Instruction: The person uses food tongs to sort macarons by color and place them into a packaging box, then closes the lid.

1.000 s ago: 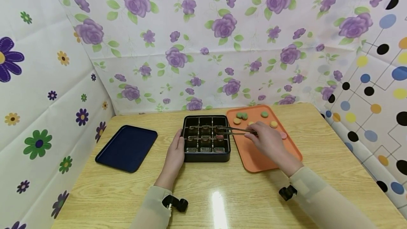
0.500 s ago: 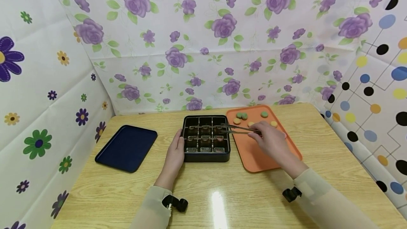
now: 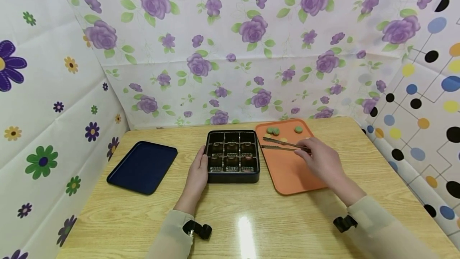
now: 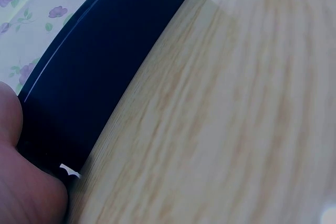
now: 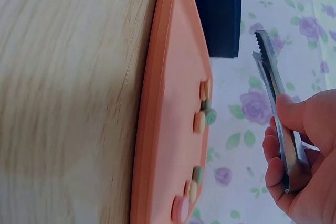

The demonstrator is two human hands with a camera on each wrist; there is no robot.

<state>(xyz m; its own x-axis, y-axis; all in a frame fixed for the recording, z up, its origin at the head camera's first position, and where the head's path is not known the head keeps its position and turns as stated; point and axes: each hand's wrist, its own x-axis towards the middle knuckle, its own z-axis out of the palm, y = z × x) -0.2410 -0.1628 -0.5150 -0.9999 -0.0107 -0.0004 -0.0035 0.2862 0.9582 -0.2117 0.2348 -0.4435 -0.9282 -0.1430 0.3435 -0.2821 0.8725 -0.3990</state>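
Note:
My left hand (image 3: 197, 171) lies along the left side of a black box (image 3: 233, 178) divided into small compartments, fingers resting against its wall. In the left wrist view the thumb shows at the corner of the box (image 4: 100, 72). A pair of metal tongs (image 3: 284, 143) is held by my right hand (image 3: 321, 161) over the orange tray (image 3: 294, 175). The tongs' toothed tips stand apart with nothing between them. On the tray are several macaron-like discs: green ones (image 3: 298, 130), yellow ones (image 5: 199, 122) and a pink one (image 5: 180, 210). A bit of pink shows in the box's front right compartment.
A dark blue tray (image 3: 143, 167) lies on the wooden table (image 3: 215, 219) left of the box. The orange tray stands close to the box's right side. Floral cloth (image 3: 230, 51) hangs behind the table, with patterned sheets on both sides.
The tongs have drawn back right from the box to above the orange tray, a pink disc left behind in the front right compartment. The left hand keeps its place.

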